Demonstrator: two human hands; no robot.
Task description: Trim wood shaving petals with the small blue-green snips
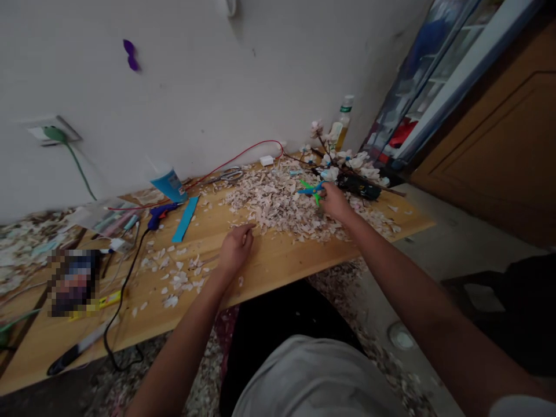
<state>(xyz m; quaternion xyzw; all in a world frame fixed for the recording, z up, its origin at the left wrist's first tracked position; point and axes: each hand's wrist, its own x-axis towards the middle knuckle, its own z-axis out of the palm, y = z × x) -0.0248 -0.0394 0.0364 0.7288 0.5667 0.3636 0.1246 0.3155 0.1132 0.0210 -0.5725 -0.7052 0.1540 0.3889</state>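
Scissors (311,189) with blue and green handles lie at the far edge of the big heap of pale scraps (278,205), and the right hand (333,201) is stretched out to them, its fingers at the handles; whether they have closed on the handles I cannot tell. The left hand (234,249) rests on the wooden table (278,272) at the near edge of that heap, loosely curled, fingertips pinched toward a thin sliver at the heap's rim, holding nothing that can be made out.

Just beyond the scissors stands a branch of white artificial flowers (343,162), with a black boxy object (358,186) beside it and a bottle (343,124) against the wall behind. To the left of the heap a second, metal pair of scissors (228,175) lies near the wall, with a red wire (243,153) looping past to a small white block (266,160). Further left of the heap are a blue tube (169,184), a blue strip (186,219) and a blue glue gun (160,214) whose black cord (121,295) runs off the near edge. Between the left hand and that cord, loose scraps lie scattered thinly. Far left of the heap a wall socket (52,133) holds a green plug. More scraps cover the floor under the table.
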